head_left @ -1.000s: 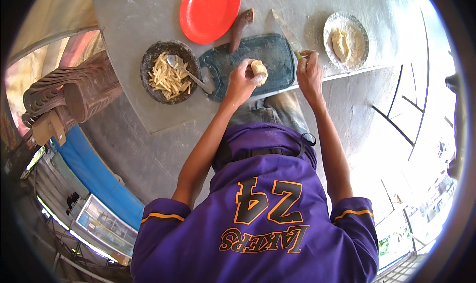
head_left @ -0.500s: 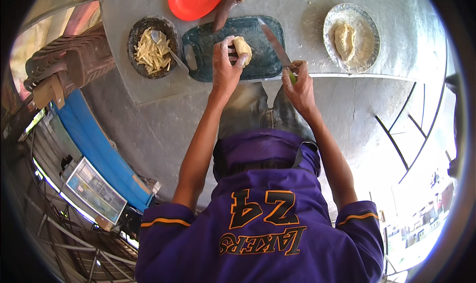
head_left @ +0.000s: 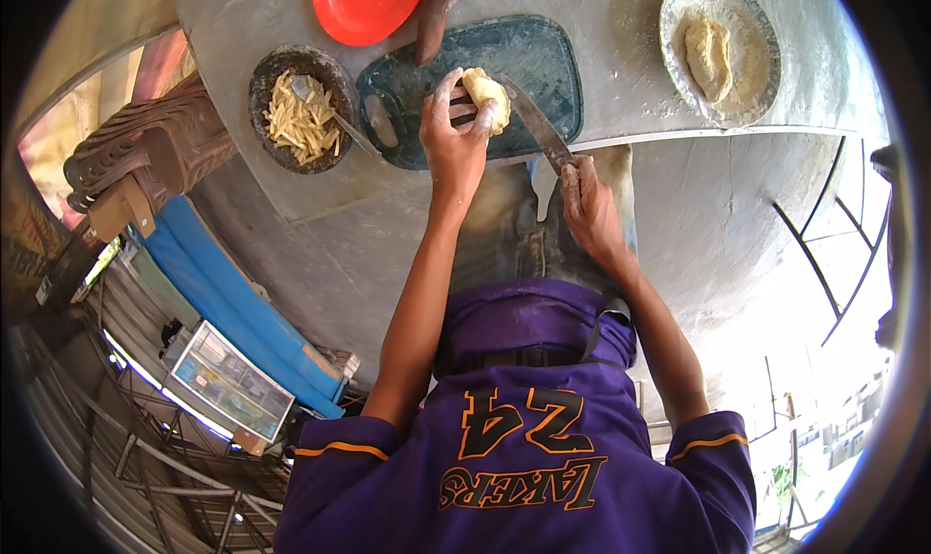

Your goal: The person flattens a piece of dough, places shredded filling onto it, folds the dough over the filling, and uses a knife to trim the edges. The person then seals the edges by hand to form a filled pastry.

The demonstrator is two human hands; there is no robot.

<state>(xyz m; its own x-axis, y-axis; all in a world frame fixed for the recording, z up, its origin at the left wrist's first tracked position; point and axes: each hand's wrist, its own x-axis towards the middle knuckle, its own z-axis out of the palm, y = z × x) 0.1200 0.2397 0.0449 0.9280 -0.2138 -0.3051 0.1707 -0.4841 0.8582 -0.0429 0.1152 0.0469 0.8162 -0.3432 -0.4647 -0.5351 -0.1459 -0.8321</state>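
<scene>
A pale, floury lump of dough (head_left: 493, 101) is gripped in the curled fingers of my left hand (head_left: 452, 146), held over the dark green cutting board (head_left: 543, 45). My right hand (head_left: 593, 210), at the board's near edge, is closed round the handle of a knife (head_left: 545, 130). Its blade slants up and left, with the tip close to the dough's right side; whether they touch I cannot tell. To the left, a dark stone-like bowl (head_left: 260, 132) contains pale cut strips (head_left: 305, 132) and a metal spoon (head_left: 351, 133).
On the right of the grey table (head_left: 606, 59), a speckled plate (head_left: 765, 49) holds flour and a shaped piece of dough (head_left: 711, 59). A red oval dish (head_left: 364, 1) and a brown wooden pestle (head_left: 438, 16) lie beyond the board. Stacked brown chairs (head_left: 155, 132) stand at left.
The knife has come nearer the dough, its tip now beside it. My right hand has turned and lowered slightly. My left hand still grips the dough, and the whole view has shifted a little.
</scene>
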